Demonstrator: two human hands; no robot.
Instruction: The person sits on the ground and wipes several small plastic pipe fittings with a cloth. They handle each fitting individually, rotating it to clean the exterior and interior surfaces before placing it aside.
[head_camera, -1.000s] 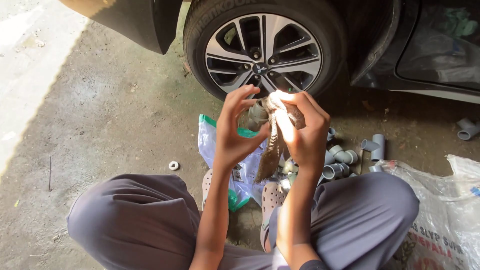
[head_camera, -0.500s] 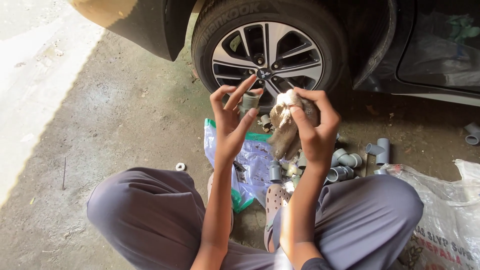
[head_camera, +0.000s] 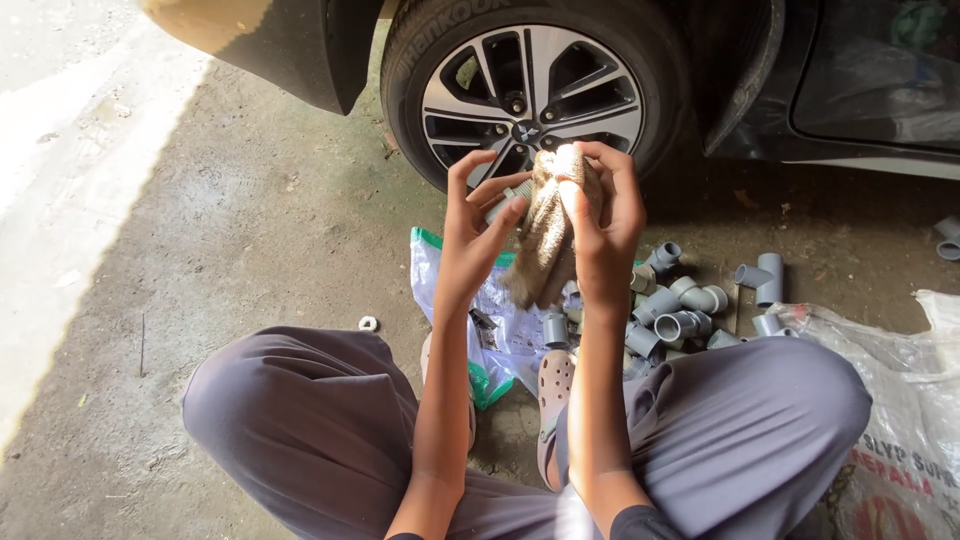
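While both forearms rise upright, the hands — left hand (head_camera: 478, 240), right hand (head_camera: 604, 225) — clasp a brown rag (head_camera: 545, 245) together.

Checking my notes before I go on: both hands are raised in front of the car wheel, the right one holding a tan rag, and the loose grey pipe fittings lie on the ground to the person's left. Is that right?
Not quite. In the head view the grey pipe fittings lie to the person's right, beside the right knee. The rest holds: both the left hand and right hand are raised before the car wheel, the right holding the tan rag.
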